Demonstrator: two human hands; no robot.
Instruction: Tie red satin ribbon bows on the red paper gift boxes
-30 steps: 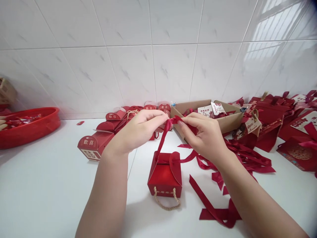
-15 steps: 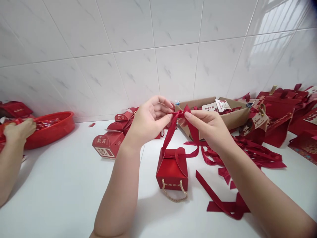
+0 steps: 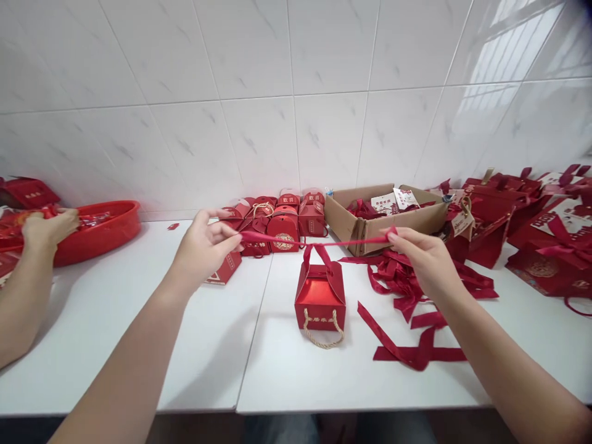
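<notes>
A small red gift box (image 3: 320, 295) with a twisted rope handle (image 3: 326, 343) on its front stands upright on the white table. Through its top runs a dark red ribbon (image 3: 277, 239), pulled taut sideways above the box, its two ends meeting over the lid. My left hand (image 3: 200, 256) pinches one end, to the left of the box. At the other end, my right hand (image 3: 416, 250) pinches the ribbon between thumb and fingers, near the cardboard box's front. Behind my left hand a red box (image 3: 224, 269) is partly hidden.
Several red boxes (image 3: 283, 225) stand against the tiled wall. A cardboard box (image 3: 407, 223) holds ribbons and tags. Loose ribbons (image 3: 398, 280) lie to the right, before red gift bags (image 3: 490, 222). Leftwards, another person's hand (image 3: 50, 228) reaches into a red basin (image 3: 127, 228).
My hands have moved apart, left and right, and the ribbon between them has drawn out into a tight line. The view has shifted, showing the table's front edge.
</notes>
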